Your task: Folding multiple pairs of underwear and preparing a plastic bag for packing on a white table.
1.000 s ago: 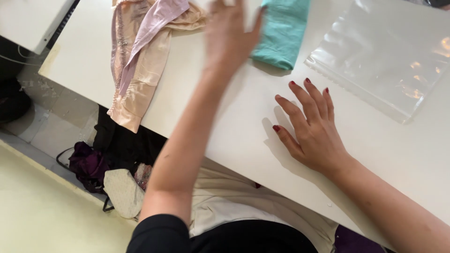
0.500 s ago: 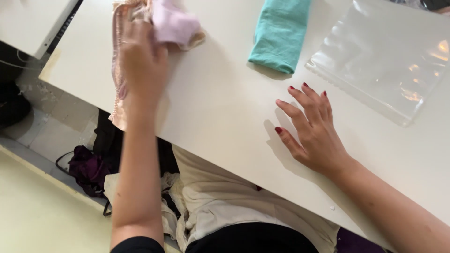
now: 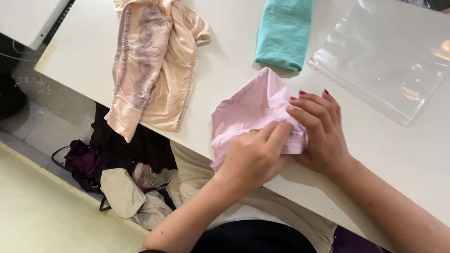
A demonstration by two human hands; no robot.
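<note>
Pink garment [image 3: 251,110] sits on the white table [image 3: 93,61] near the front edge, right in front of you, bunched, not flat.

Your left fingers [image 3: 274,133] are curled tight, pinching the lower right hem; left hand [image 3: 251,159] covers most of that edge. Your right fingers [image 3: 311,110] are spread a little and pressed down on the fabric beside the pinch; right hand [image 3: 321,133] pins cloth to the table, and I can't tell if it actually grips anything.

Risks as I read them:
- The lower left corner of the fabric droops at the table edge. Pull toward yourself and it likely slides off, down toward the pile of clothes [image 3: 117,182] on the floor below.
- Both hands work the same corner. The far side is loose, so any tug probably drags the whole piece and crumples it more instead of tensioning it.
- Teal folded cloth [image 3: 283,33] lies just beyond the pink top edge, nearly touching. Push outward and you may shove or unfold it.
- Clear plastic bag [image 3: 389,61] to the right looks slick; a sweeping right forearm could skate it away.
- Peach lace garment [image 3: 152,70] on the left already hangs over the edge; a bump might drop it.
</note>
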